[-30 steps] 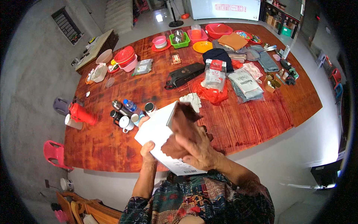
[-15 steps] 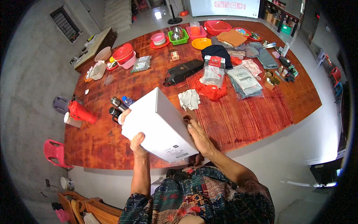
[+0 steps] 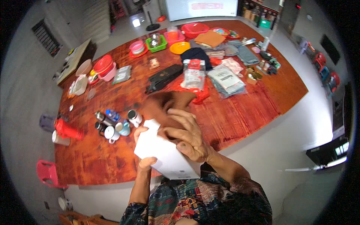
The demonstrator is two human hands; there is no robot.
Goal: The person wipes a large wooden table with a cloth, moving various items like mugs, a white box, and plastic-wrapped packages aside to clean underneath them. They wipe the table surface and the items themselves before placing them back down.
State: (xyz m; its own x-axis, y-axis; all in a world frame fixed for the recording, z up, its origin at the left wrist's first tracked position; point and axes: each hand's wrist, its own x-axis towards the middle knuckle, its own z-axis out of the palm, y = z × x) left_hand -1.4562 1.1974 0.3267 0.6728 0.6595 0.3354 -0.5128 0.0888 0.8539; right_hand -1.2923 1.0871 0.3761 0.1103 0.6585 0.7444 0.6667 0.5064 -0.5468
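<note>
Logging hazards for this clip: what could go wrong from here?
The white box is held in the air by both hands, the left hand at its edge and the right hand on top; it might slip. The mugs and bottles stand close on the table and could get knocked over.

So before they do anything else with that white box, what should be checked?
1. Left hand under the white box: ok, it grips the lower edge.
2. Right hand on the box's top: ok, fingers curl over it.
3. Box open or closed: cannot tell, the top is blurred.
4. Box lifted off the wooden table: ok.
5. Mugs and bottles beside the box: ok, apart from it.
</note>
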